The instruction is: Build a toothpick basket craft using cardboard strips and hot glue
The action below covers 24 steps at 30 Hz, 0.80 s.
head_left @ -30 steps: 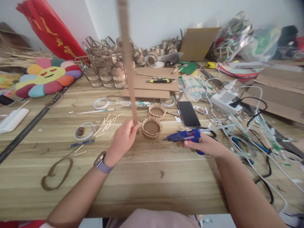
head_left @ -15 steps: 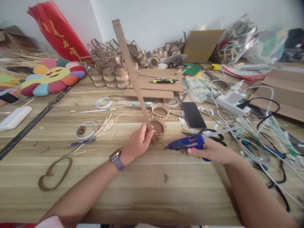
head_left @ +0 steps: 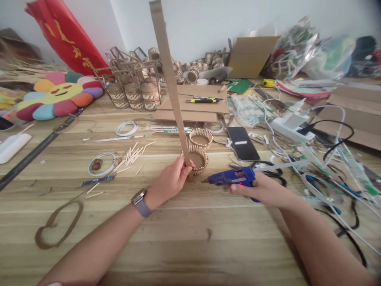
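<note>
The left hand (head_left: 169,179) pinches the tilted strip (head_left: 172,77) low down between its fingers, beside the nearer basket (head_left: 205,162); the right hand's (head_left: 264,190) fingers wrap the glue gun (head_left: 230,177).

Gold characters (head_left: 77,52) mark the red bag (head_left: 61,47), one seemingly 力, the rest too blurred.
</note>
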### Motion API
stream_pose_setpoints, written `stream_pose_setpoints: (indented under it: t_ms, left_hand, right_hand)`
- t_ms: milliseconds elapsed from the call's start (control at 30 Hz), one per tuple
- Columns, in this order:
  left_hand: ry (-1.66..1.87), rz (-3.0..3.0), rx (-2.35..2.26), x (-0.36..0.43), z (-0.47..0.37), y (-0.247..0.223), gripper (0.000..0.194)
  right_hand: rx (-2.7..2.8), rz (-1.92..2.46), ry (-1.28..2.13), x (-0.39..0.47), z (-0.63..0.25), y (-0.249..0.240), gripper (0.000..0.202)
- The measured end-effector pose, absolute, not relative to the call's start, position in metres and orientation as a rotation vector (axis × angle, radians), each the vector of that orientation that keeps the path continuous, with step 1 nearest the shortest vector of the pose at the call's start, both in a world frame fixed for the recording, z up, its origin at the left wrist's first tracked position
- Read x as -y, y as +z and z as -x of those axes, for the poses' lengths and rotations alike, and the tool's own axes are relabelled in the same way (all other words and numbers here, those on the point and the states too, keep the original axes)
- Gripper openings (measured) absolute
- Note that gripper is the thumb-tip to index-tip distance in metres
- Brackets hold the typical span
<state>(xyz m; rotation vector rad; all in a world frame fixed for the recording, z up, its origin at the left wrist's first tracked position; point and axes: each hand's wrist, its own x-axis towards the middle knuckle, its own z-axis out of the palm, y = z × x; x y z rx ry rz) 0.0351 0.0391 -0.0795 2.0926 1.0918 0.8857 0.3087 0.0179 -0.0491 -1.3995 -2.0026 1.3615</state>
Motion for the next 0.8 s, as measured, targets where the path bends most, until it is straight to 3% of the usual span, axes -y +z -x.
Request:
stream_pose_setpoints:
  t_ms: [300,800]
  left_hand:
    - [0.925,-2.114,-1.111,-0.038,-0.033,-0.084,0.021]
    - [0.958,-2.070,-1.132,-0.036,-0.037,-0.082,0.017]
  right_hand:
    - [2.011,1.447,1.167,-0.015,-0.303,-0.050,0.056]
    - [2.219,1.380,0.724,-0.001,-0.284,-0.056,0.029]
